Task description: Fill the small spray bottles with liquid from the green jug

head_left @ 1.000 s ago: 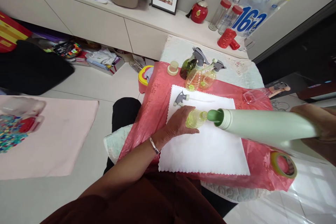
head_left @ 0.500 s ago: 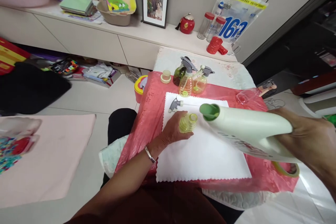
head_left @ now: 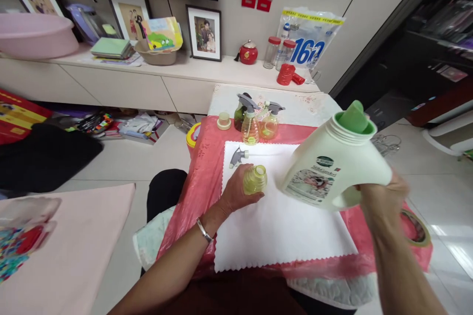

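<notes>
The left hand (head_left: 235, 192) grasps an uncapped yellow ribbed spray bottle (head_left: 254, 182) above the scalloped white cloth (head_left: 281, 236); whether its base touches down is hard to tell. At the bottle's three o'clock, well apart, the right hand (head_left: 385, 193) grips a pale green jug (head_left: 318, 170) by its handle, mouth upward. A grey trigger sprayer (head_left: 236, 157) lies at eleven o'clock, a clear spray bottle (head_left: 251, 131) stands at twelve.

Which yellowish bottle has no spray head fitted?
The bottle in the left hand: its neck is bare and open, while the two bottles standing farther back wear grey spray heads.
</notes>
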Demonstrator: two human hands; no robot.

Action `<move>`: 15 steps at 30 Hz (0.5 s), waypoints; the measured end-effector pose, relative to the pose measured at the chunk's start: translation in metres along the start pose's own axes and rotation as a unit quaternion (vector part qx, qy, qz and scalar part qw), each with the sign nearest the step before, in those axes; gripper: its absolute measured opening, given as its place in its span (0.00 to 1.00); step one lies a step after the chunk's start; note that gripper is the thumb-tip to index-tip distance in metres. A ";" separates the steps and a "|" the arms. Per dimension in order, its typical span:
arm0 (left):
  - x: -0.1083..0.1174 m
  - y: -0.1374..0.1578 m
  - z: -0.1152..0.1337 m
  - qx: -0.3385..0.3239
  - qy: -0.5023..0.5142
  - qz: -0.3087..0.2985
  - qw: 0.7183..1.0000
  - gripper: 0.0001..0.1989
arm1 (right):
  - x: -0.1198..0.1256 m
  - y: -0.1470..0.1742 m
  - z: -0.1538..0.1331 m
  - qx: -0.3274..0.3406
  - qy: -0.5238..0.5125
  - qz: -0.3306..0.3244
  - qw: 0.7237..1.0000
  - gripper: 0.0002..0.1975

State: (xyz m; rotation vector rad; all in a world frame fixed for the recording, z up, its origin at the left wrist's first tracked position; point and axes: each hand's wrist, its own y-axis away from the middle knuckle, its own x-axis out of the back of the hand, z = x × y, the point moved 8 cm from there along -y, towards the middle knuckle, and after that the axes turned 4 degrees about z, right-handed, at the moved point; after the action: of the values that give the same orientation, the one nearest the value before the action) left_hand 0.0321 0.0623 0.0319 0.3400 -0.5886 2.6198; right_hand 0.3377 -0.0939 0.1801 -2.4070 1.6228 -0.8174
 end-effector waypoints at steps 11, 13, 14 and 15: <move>0.005 -0.002 0.001 0.038 -0.003 0.009 0.999 0.36 | -0.030 0.029 0.051 -0.024 -0.006 -0.008 1.000 0.17; 0.005 -0.003 0.001 0.047 0.008 0.006 0.999 0.36 | -0.026 0.027 0.047 -0.011 0.004 -0.031 0.999 0.20; 0.005 -0.004 0.001 0.052 0.015 0.005 0.999 0.37 | -0.023 0.027 0.045 -0.003 0.009 -0.043 0.999 0.23; 0.005 -0.004 0.001 0.057 0.022 0.004 0.998 0.38 | -0.019 0.029 0.043 0.006 0.013 -0.052 0.999 0.26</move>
State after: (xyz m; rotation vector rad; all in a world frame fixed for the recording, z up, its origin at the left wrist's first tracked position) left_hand 0.0297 0.0670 0.0359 0.3153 -0.4275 2.6679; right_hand 0.3303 -0.0975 0.1255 -2.5020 1.5077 -0.8758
